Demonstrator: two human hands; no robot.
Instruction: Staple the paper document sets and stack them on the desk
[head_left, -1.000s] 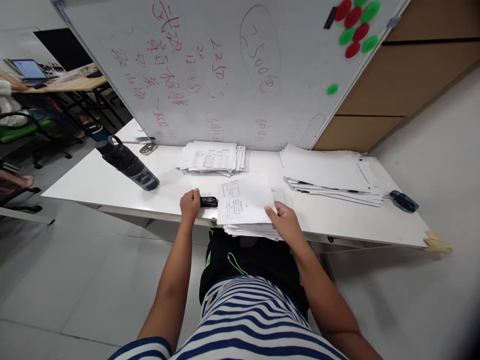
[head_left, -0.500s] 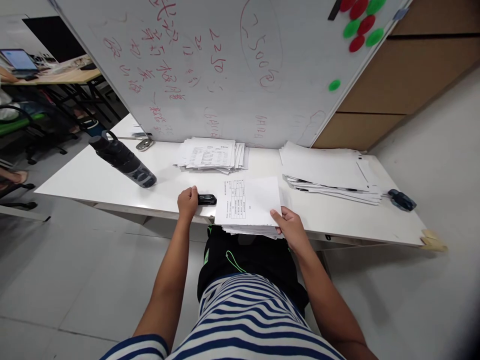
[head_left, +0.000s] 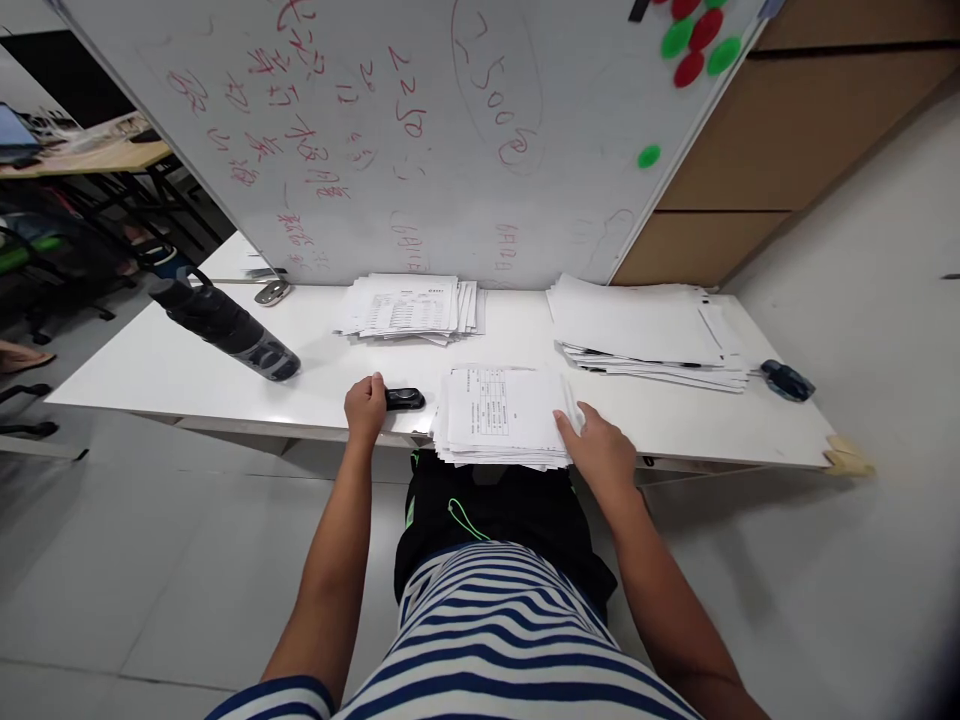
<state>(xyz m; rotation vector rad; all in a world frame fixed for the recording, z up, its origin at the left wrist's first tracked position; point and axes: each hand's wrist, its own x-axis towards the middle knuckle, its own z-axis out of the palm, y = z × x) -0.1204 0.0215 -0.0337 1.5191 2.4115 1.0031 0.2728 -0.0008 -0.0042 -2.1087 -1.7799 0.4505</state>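
I would say that the work is in the middle of its course, because both hands are occupied with it. Just below the middle of the frame, a pile of papers (head_left: 499, 415) lies at the front edge of the tabletop (head_left: 150, 370), with a printed sheet on top. Its edges are uneven, so it has not been made straight, and I can see no staple in it.

The right hand (head_left: 600, 450) is at the right edge of this pile. Its thumb touches the paper and its fingers are a little apart from the thumb, near a raised paper edge; I cannot tell if the grip pinches that edge firmly. The left hand (head_left: 365, 408) is closed around the left end of a black stapler (head_left: 405, 398), which lies just beside the pile, on its left. No paper is seen in the mouth of the stapler.

Two other stacks rest behind: a smaller stack (head_left: 405, 305) above and to the left of the pile, and a wider stack (head_left: 637, 325) to the right of the frame's middle. Both are loosely layered, and no hand touches them. Which of these sheets are finished and which are waiting, I cannot know from here. The pile under the right hand, at least, seems to me not completed. The dark bottle (head_left: 225, 325), at the left of the frame, appears to have no part in it.
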